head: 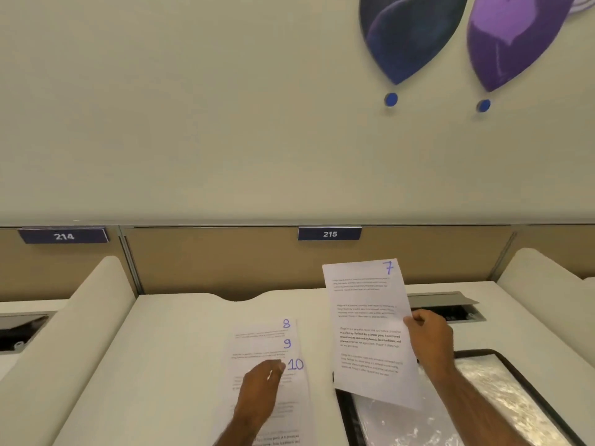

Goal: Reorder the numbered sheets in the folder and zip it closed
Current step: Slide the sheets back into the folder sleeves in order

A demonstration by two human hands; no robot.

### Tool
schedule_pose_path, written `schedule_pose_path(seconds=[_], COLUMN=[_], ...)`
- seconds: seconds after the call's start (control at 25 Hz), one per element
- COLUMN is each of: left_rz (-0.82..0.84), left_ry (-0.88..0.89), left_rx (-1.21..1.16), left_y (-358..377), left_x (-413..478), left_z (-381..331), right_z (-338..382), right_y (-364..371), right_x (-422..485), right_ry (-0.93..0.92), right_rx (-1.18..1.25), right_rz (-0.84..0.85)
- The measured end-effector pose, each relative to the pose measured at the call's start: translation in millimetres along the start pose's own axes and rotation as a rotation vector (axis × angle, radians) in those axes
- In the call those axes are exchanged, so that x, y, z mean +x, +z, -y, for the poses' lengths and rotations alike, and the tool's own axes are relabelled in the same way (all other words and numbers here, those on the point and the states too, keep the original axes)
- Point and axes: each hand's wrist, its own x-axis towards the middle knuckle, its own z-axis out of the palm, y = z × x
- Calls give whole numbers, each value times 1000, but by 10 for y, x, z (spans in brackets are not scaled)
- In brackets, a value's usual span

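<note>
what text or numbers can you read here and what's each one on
"214": left blue plate, on the partition.
"215": centre blue plate, on the partition.
"7": handwritten, raised sheet held by the right hand.
"8": handwritten, rear fanned sheet.
"9": handwritten, middle fanned sheet.
"10": handwritten, front fanned sheet, by the left hand.
Printed paragraphs on the sheets: too blurred to read.

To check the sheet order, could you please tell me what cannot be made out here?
Head view, folder: cut off by the bottom edge and partly covered by sheet 7; no zip shows.
Head view, stack of sheets: the left hand covers part; only 8, 9 and 10 show.
Head view, printed text: too small and blurred to read.
</note>
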Motion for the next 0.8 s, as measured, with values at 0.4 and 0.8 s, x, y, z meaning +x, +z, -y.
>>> schedule_pose_path(seconds=[0.4,0.8], left_rz=[119,-60], left_ry=[-97,-157], left_rx=[-534,-574], left_y=[220,1061], left_x=[-983,-1212], left_z=[-761,-1199], right_z=[-434,-1135], right_y=[-736,-1026], right_x=[-1037,-546], right_ry=[182,224], right_rx=[289,441], right_rz=[341,670])
